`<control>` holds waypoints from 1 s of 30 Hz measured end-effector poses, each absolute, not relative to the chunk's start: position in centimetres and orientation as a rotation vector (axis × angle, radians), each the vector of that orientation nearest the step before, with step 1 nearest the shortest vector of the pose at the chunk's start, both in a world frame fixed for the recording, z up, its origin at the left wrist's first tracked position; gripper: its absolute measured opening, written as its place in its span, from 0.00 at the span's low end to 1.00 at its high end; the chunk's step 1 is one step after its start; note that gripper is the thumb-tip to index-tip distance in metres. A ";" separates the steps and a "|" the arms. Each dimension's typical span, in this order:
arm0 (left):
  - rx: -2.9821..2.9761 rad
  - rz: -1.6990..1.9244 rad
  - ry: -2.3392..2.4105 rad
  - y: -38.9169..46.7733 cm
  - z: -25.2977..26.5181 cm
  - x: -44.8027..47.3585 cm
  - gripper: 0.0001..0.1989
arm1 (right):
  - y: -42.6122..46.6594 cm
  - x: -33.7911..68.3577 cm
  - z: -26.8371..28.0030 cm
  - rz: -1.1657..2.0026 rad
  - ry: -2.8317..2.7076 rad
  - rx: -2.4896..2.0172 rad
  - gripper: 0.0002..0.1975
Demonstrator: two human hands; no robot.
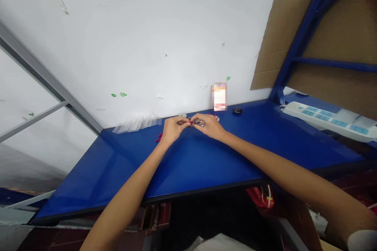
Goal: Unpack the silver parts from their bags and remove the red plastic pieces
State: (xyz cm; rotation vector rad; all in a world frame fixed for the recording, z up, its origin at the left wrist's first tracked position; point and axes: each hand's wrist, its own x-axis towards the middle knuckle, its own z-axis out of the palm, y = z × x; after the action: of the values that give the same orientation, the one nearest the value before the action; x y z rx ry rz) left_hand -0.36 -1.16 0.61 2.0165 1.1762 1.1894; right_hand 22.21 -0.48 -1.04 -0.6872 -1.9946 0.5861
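Above the far part of the blue table, my left hand and my right hand meet fingertip to fingertip. Both are closed in a pinch on a small red thing with dark round parts; it is too small to name. Several short red pieces lie on the table just left of my left hand. Behind my fingers, a pale round thing shows in part. More small red and pale bits peek out behind my right hand, mostly hidden by it.
Clear plastic bags lie fanned out along the wall. A pixelated upright panel leans there, with a small black object to its right. A white power strip sits at the far right. The blue table ends in a black front edge.
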 end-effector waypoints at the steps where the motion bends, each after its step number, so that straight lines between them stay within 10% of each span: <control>1: 2.034 1.195 1.178 -1.2 0.6 -0.3 0.08 | -0.4 22.2 -1.1 0.583 -1.993 -0.683 0.08; 17: 1.761 1.244 1.203 -1.5 0.6 0.6 0.11 | -0.3 21.8 -2.0 0.525 -1.928 -0.693 0.18; 30: 1.532 1.230 0.932 -1.8 1.0 0.7 0.18 | -1.0 22.4 -0.2 0.446 -1.826 -0.580 0.07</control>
State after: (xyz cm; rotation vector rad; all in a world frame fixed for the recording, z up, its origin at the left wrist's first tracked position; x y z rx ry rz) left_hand 0.70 -1.84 0.99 1.5325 0.9320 1.2300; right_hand 22.39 -1.05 -0.24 -0.5798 -1.8264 0.4461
